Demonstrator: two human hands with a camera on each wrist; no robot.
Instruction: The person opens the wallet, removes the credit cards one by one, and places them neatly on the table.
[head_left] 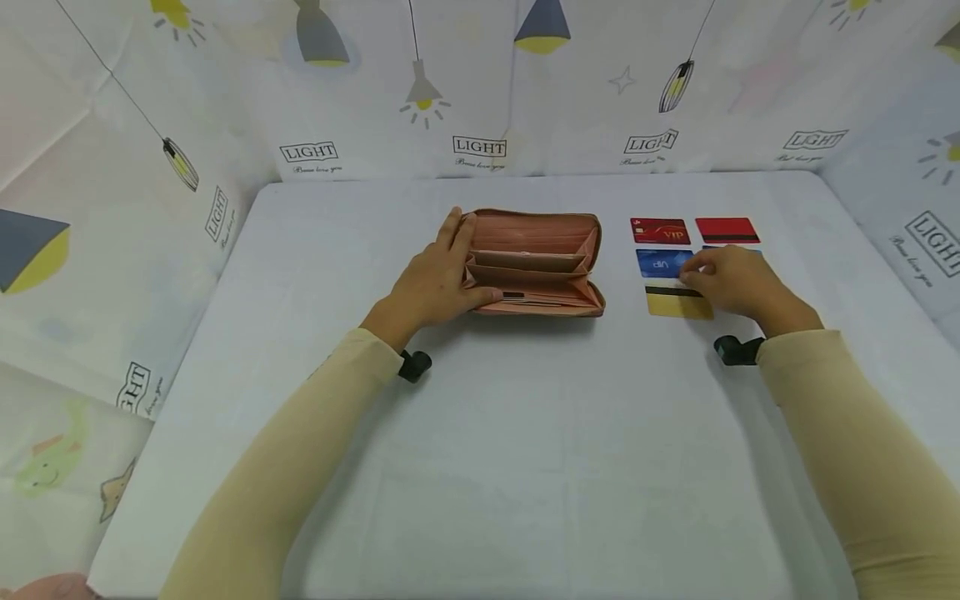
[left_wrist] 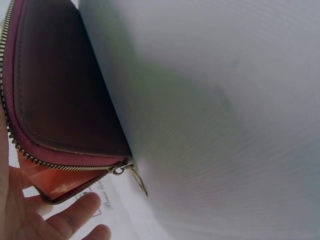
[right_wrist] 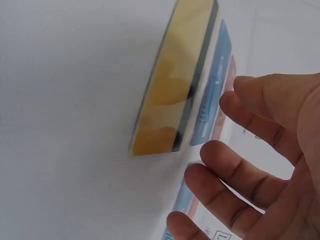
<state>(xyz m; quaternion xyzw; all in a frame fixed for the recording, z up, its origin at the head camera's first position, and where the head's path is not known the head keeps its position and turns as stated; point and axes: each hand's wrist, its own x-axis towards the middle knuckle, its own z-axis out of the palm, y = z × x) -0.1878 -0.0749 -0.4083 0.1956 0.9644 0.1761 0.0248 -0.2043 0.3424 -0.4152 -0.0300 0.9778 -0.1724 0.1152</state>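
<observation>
An open pinkish-brown zip wallet [head_left: 536, 229] lies with its pleated compartments facing up. My left hand [head_left: 442, 279] holds its left end, the thumb over the lower part and the fingers at the upper flap. In the left wrist view, the wallet's brown outside [left_wrist: 65, 90] and zip show beside the fingers. My right hand [head_left: 738, 283] hovers over the cards, thumb and index fingertips close together near the right edge of a blue VIP card [head_left: 662, 263]. No card shows between them. Below lies a gold card with a black stripe [right_wrist: 175, 75].
Above the blue card lies a red VIP card [head_left: 660, 232], with a red striped card [head_left: 727, 230] to its right. Another blue card [head_left: 753, 247] is mostly hidden by my right hand. Lamp-printed cloth [head_left: 480, 100] lines the back and sides of the white table [head_left: 510, 467].
</observation>
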